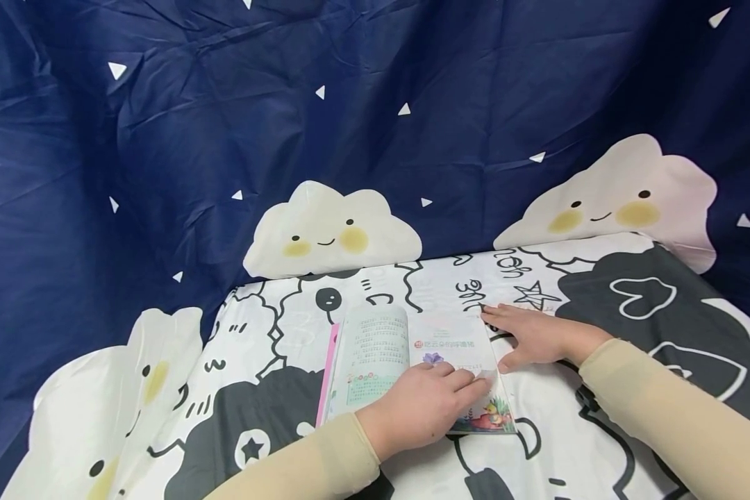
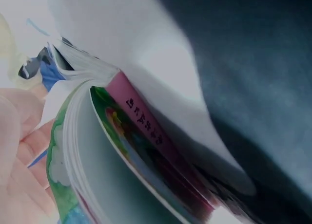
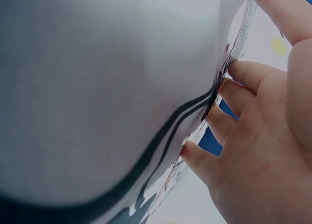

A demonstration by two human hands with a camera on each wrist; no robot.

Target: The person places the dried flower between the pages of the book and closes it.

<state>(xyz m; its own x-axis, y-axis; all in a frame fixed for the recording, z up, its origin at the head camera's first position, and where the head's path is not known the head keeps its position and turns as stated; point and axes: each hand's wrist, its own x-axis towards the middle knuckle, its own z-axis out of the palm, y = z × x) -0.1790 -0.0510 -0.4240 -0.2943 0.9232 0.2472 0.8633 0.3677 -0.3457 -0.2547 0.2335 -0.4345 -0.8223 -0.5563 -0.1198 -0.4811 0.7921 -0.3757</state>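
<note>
The open book [image 1: 375, 347] is laid on the patterned cloth [image 1: 294, 340]. Its right page [image 1: 448, 330] is partly covered by the left hand [image 1: 425, 406]; whether it is pinched cannot be told. The outer edge [image 1: 505, 392] is touched by the right hand [image 1: 540, 337], fingers [image 3: 239, 97] spread

Mostly navy, white and black

The open book [image 1: 378, 347] has white pages with dark print, a pale green panel [image 1: 371, 391], a purple flower [image 1: 433, 357] and a multicoloured picture [image 1: 498, 417]; its spine [image 2: 146, 124] is pink with dark lettering. The cloth [image 1: 437, 286] is white with black cartoon outlines and charcoal patches. The 3 cloud shapes [image 1: 331, 226] are white with yellow cheeks, the backdrop [image 1: 187, 139] navy with white triangles, the 2 sleeves [image 1: 325, 451] beige.
</note>
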